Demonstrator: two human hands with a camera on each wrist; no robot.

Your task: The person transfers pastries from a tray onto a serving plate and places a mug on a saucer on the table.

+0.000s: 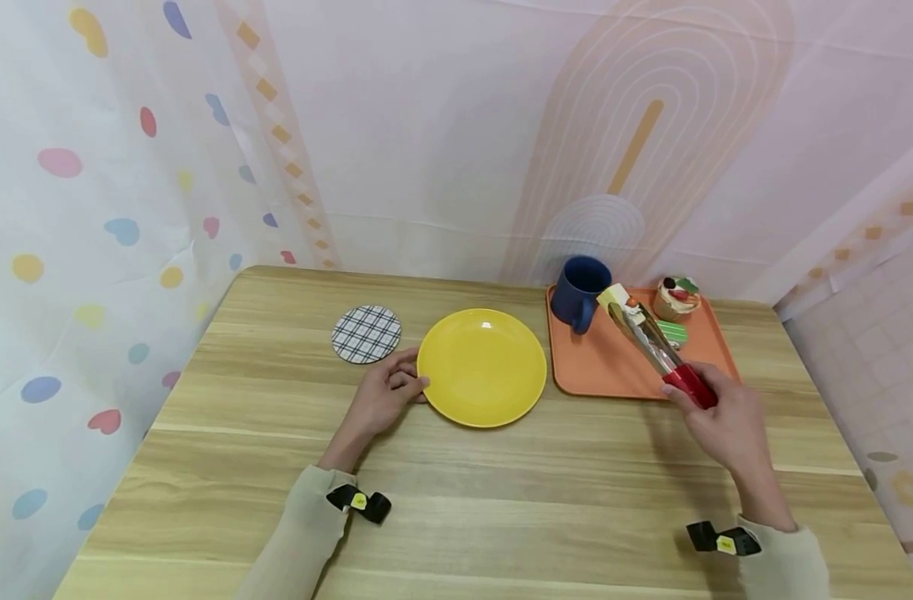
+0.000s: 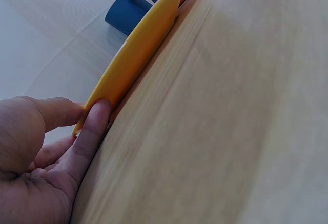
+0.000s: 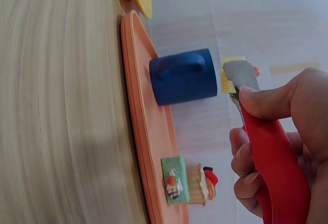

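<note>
My left hand (image 1: 385, 392) pinches the left rim of a round yellow plate (image 1: 482, 367), its thumb and fingers at the edge in the left wrist view. In my right hand (image 1: 730, 421) are metal tongs (image 3: 274, 167) with red handles. Their tips grip a small yellow toy cake piece (image 3: 228, 78) with an orange bit on it, held up above an orange tray (image 1: 602, 367). On that tray stand a dark blue mug (image 1: 576, 292), a toy cupcake (image 1: 676, 298) topped with fruit, and a green toy cake piece (image 3: 174, 180).
A round checked coaster (image 1: 366, 333) lies on the wooden table (image 1: 456, 517), left of the plate. Patterned cloth (image 1: 426, 150) hangs along the table's back edge and on both sides.
</note>
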